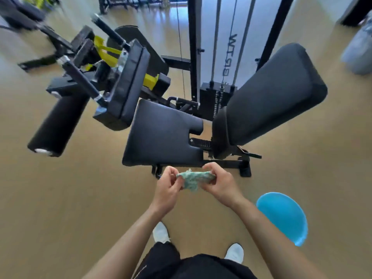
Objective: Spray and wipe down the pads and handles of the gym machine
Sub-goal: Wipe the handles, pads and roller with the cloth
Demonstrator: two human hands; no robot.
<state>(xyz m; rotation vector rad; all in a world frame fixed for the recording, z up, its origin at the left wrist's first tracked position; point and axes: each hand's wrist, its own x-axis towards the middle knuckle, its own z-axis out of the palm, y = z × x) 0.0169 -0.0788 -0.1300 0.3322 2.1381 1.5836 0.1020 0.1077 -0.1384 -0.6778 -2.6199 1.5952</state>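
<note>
I stand in front of a black gym machine. Its seat pad (161, 131) lies just ahead of my hands, and the long back pad (277, 93) rises to the right. A second pad (128, 85) and a roller pad (58, 125) sit to the left, with black handle bars (82, 79) above them. Between my hands is a crumpled green and white cloth (193, 179). My left hand (169, 188) pinches its left end and my right hand (219, 184) grips its right end, just in front of the seat's near edge. No spray bottle is in view.
A blue round basin (283, 216) stands on the wooden floor at my right, close to my right foot. The weight stack (211, 99) and cables stand behind the seat. Other machines are at the far left, and a person's light trouser leg (358, 49) at the far right.
</note>
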